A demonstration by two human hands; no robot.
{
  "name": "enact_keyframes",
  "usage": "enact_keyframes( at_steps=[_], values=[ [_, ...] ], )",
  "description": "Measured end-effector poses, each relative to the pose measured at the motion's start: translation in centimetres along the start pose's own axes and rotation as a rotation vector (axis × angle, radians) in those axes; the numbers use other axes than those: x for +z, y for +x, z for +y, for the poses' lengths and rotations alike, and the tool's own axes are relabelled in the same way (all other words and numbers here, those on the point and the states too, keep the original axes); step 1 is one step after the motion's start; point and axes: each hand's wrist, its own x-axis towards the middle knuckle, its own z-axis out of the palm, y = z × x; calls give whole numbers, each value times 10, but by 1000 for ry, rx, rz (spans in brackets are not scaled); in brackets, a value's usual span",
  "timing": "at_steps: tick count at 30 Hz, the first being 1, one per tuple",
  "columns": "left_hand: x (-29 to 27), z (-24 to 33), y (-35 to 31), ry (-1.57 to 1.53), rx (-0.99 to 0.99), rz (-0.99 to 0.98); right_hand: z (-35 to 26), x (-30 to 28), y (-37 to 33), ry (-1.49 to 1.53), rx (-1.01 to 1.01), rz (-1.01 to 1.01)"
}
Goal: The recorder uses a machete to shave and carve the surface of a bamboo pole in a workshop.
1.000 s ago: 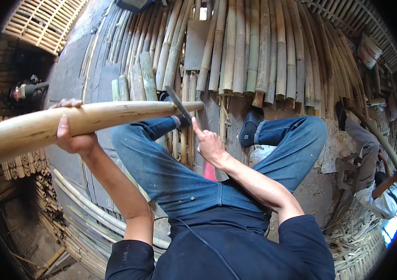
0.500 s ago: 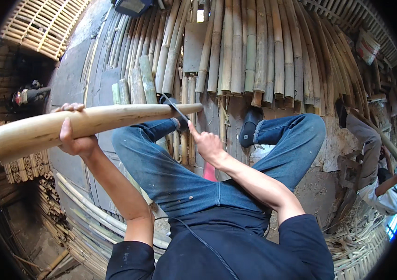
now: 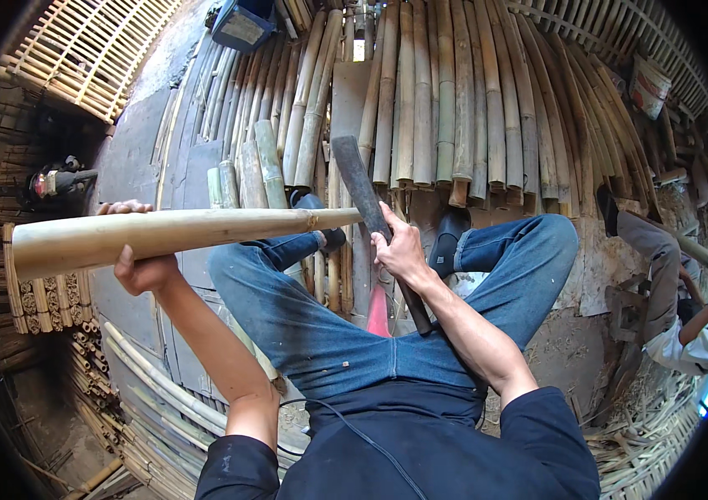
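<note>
Left fingers (image 3: pixel 125 207) curled round bamboo pole (image 3: pixel 196 232), thumb (image 3: pixel 126 257) on near side; right fingers (image 3: pixel 394 218) gripping dark knife (image 3: pixel 356 177).

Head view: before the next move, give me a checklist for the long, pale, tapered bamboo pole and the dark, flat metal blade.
1. Long, pale, tapered bamboo pole held by the left hand: ok, thumb and fingers on opposite sides.
2. Dark, flat metal blade gripped by the right hand: ok.
3. Left hand away from the blade: ok, near the pole's wide end; the blade is at the narrow end.
4. Blade touching the pole: cannot tell.
5. Blade's dark handle clear of the blue denim jeans: cannot tell.
</note>
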Motion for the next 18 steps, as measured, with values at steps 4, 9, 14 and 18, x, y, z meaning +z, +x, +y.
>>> enact_keyframes(
  at_steps=[4, 9, 14, 18],
  values=[
    [25, -6, -6, 513, 93, 473, -2, 1, 1, -77, -4, 15],
    [62, -8, -17, 835, 301, 528, -33, 11, -2, -164, -166, 52],
    [83, -10, -21, 840, 292, 490, -26, 35, -14, -284, -409, 70],
    [79, -14, -15, 798, 326, 485, 29, 57, -3, -685, 68, -322]
  ],
)
